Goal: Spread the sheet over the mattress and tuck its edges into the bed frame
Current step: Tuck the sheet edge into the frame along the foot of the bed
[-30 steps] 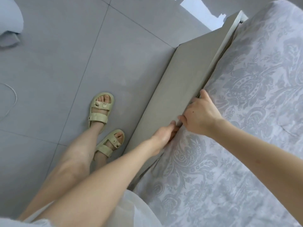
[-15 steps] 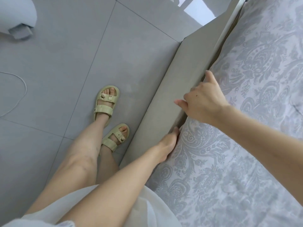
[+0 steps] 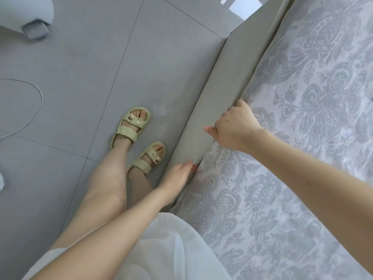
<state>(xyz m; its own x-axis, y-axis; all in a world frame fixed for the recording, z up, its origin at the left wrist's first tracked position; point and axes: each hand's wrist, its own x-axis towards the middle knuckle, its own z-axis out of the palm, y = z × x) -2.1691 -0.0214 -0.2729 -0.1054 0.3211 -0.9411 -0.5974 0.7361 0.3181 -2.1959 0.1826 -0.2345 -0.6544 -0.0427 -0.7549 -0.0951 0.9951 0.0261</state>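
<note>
Head view, looking down along the bed's side. The sheet (image 3: 292, 138), pale w/ grey damask pattern, covers the mattress over the whole right half of the frame, lying mostly flat w/ light wrinkles. Its edge runs diagonally from upper right to lower centre, right against the bed frame (image 3: 228, 77), a grey-beige padded side rail that slopes down to the tiled floor (image 3: 90, 67).

Right hand (image 3: 236, 128) sits at centre frame on the seam between sheet and rail: fingers curled downward over the sheet's edge, tips hidden in the gap, thumb sticking out left over the rail. Looks pressed into the edge; can't tell if cloth is actually pinched, since the fingertips are out of sight. Forearm crosses the sheet from the right edge.

Left hand (image 3: 177, 174) is lower, just below and left of the right one, motion-blurred. Fingers roughly straight and together, tips at the same seam, touching rail and sheet edge. Flat, not closed on anything as far as blur allows.

Left of the rail: two feet in pale yellow-green sandals (image 3: 133, 126) on the floor, close beside the bed frame, bare legs above. White garment (image 3: 161, 249) at bottom centre. Upper left corner: a white rounded object (image 3: 26, 11) w/ a grey foot; a thin white cable (image 3: 34, 89) loops at left edge.
</note>
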